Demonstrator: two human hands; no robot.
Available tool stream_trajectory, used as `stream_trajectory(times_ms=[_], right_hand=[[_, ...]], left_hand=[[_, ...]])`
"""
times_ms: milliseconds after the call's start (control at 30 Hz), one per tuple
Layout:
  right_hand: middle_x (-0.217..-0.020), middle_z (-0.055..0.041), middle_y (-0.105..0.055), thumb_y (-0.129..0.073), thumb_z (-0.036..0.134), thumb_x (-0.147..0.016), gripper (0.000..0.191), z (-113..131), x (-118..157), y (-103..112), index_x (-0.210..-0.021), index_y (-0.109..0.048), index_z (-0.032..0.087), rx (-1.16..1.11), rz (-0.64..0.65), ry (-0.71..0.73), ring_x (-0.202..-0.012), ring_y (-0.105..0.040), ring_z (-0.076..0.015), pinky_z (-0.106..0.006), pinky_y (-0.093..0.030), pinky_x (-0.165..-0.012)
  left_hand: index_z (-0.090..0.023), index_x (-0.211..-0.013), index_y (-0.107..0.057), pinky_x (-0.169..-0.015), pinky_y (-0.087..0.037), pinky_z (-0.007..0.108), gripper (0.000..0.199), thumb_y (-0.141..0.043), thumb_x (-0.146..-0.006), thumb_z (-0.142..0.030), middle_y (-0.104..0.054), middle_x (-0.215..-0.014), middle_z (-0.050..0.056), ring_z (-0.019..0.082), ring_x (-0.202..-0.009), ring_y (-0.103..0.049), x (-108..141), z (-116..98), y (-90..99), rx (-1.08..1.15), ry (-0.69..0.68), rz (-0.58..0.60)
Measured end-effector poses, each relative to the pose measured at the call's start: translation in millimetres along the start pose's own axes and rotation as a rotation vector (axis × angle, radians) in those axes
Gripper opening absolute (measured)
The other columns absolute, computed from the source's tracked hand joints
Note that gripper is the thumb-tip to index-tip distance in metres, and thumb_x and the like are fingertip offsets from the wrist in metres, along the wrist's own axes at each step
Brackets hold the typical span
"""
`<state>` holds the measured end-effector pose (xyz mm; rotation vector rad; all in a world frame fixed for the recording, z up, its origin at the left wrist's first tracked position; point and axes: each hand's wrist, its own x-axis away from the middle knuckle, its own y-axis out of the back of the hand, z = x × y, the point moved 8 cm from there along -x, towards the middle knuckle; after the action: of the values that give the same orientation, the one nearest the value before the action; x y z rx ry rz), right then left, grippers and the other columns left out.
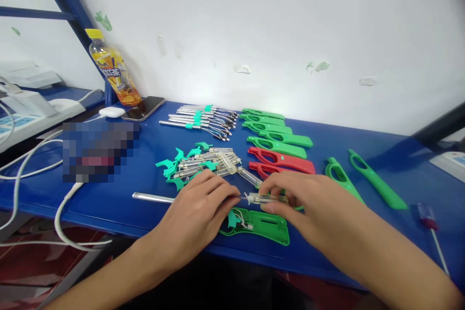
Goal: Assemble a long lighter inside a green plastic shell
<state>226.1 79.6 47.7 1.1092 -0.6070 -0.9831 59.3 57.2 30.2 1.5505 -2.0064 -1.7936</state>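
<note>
My right hand (286, 194) pinches a clear lighter tank (260, 198) by its body, held level above the table. My left hand (210, 201) has its thumb and fingers pressed together at the tank's left end, where a thin wire shows; what exactly the fingertips grip is too small to tell. Below both hands lies an open green half-shell (269, 226), with a teal trigger (232, 219) and white wires in its left part. A silver metal tube (152, 197) sticks out to the left from behind my left hand.
Behind my hands lie a pile of clear tanks with teal triggers (189, 167), silver rods with wires (198, 117), green shells (278, 147) and red shells (286, 161). A screwdriver (430, 223) is at right; a phone (145, 108), bottle (114, 73) and white cables (60, 208) at left.
</note>
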Motion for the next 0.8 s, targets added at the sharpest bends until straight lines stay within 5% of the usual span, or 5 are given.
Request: stream_trajectory(times_ms=[800], right_hand=[[-0.084, 0.0093, -0.076, -0.074, 0.014, -0.092, 0.020, 6.3, -1.7, 3.3, -0.097, -0.068, 0.033, 0.015, -0.034, 0.041, -0.069, -0.070, -0.0171, -0.029, -0.038, -0.057]], left_hand=[[-0.018, -0.104, -0.061, -0.087, -0.049, 0.039, 0.010, -0.055, -0.109, -0.013, -0.069, -0.096, 0.003, 0.020, -0.086, -0.060, -0.9, -7.2, -2.0, 0.029, -0.004, 0.051]])
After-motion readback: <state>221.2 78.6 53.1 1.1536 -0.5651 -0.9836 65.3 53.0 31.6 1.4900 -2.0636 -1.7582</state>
